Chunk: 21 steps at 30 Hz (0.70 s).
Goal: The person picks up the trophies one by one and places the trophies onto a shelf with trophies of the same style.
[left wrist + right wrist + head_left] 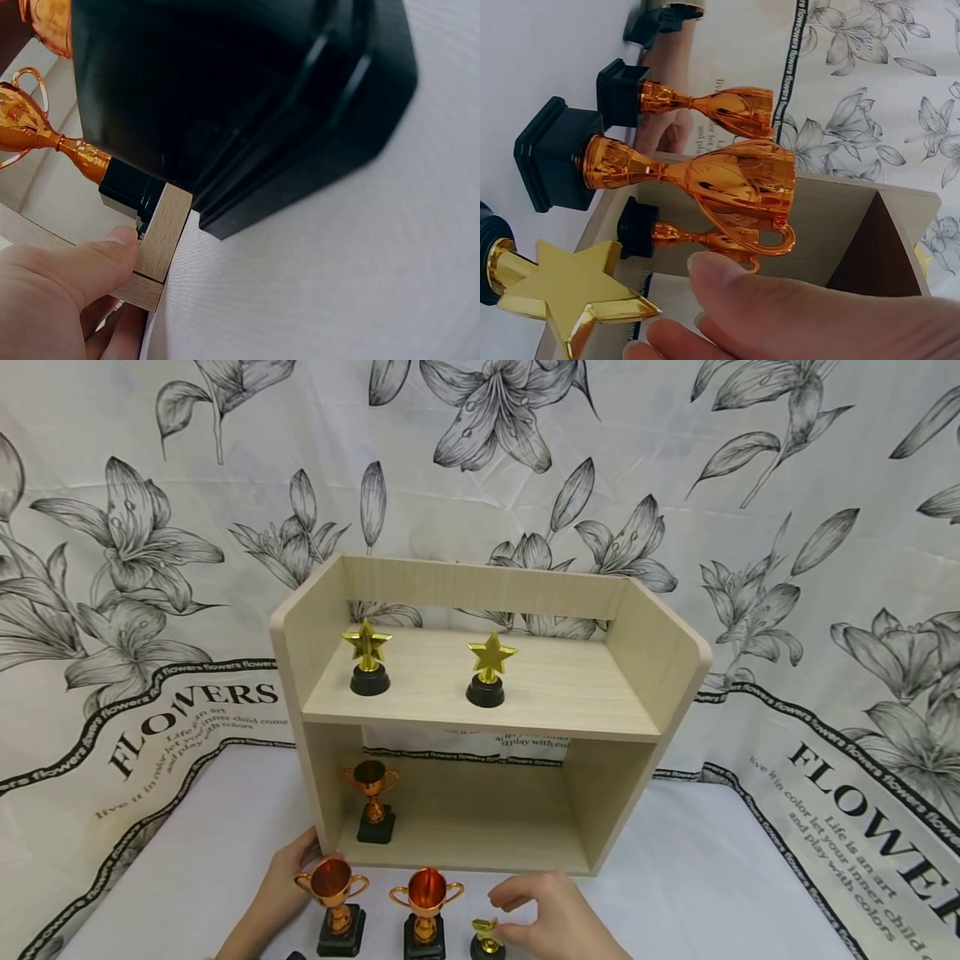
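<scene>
My left hand (279,883) grips the lower left corner of a pale wooden two-tier shelf (465,724); in the left wrist view its thumb (94,266) lies against the board's edge. By a small gold star trophy (487,943) on the table is my right hand (558,914), with thumb and fingers spread apart. The right wrist view has that star (574,289) just beyond the fingertips, a gap between them. Two copper-coloured cup trophies, one at left (339,910) and one in the middle (426,910), stand upright before the shelf on black bases.
Two gold star trophies stand on the upper tier, at left (367,658) and near the middle (489,670). A copper-coloured cup trophy (373,800) is at the lower tier's left. Behind hangs a flower-printed cloth (480,518). The white tabletop (697,877) extends on both sides.
</scene>
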Tool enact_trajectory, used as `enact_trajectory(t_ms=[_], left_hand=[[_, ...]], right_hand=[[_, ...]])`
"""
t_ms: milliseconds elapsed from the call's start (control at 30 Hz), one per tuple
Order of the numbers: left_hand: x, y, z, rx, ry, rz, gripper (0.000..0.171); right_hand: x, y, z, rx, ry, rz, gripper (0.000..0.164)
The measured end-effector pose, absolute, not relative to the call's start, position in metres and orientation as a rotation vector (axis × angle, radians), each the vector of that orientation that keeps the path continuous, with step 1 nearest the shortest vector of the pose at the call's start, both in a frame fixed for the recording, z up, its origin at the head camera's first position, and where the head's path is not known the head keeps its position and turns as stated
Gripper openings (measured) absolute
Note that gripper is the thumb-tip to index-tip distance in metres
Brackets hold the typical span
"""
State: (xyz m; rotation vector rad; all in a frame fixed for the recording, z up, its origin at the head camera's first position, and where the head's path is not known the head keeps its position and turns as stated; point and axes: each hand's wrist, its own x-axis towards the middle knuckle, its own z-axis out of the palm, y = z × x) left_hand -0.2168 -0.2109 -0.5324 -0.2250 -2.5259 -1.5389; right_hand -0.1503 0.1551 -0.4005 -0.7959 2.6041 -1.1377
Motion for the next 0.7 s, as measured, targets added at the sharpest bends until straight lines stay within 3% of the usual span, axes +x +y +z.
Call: enact_trajectory(t_ms=[700], left_hand=[[-0.219, -0.209, -0.535, -0.216, -2.531, -1.503, 0.065]], right_hand=[[-0.151, 0.147, -0.414, -0.692, 2.636, -1.067, 0.01]])
